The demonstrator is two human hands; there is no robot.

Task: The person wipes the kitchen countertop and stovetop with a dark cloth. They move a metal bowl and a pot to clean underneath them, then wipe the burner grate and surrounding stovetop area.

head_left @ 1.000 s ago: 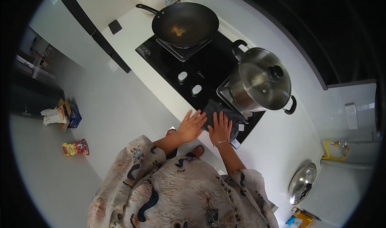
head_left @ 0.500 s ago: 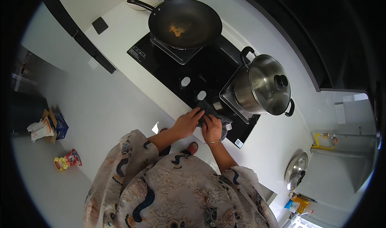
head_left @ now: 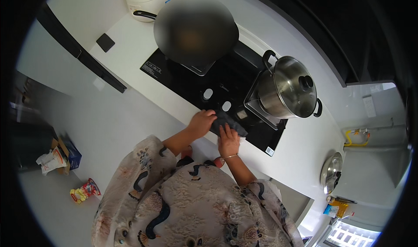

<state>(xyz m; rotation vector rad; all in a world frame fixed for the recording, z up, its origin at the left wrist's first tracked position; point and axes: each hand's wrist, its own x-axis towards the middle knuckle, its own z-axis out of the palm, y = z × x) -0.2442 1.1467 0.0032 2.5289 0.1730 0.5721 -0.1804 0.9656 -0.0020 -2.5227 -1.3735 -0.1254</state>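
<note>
A dark grey cloth (head_left: 230, 124) lies folded along the front edge of the black gas hob (head_left: 174, 78), below two light grey knobs (head_left: 208, 94). My left hand (head_left: 202, 123) is at the cloth's left end, its fingers curled over the edge. Flat on the cloth's right part rests my right hand (head_left: 228, 142), its fingers stretched and a little apart; a thin bracelet circles that wrist. A steel pot (head_left: 278, 92) with a glass lid stands on the right burner. The wok (head_left: 196, 29) on the far left burner appears blurred.
Behind the wok stands a white rice cooker (head_left: 150, 1). A loose pot lid (head_left: 332, 173) leans at the right, near a bottle of yellow liquid (head_left: 343, 210). A dark range hood (head_left: 331, 38) overhangs the back. On the floor at left lie a snack bag (head_left: 85, 191) and an open box (head_left: 69, 155).
The cloth's loose right end, which reached past my right hand, is now gathered closer under it. My left fingers have curled in more. The whole view has shifted slightly.
</note>
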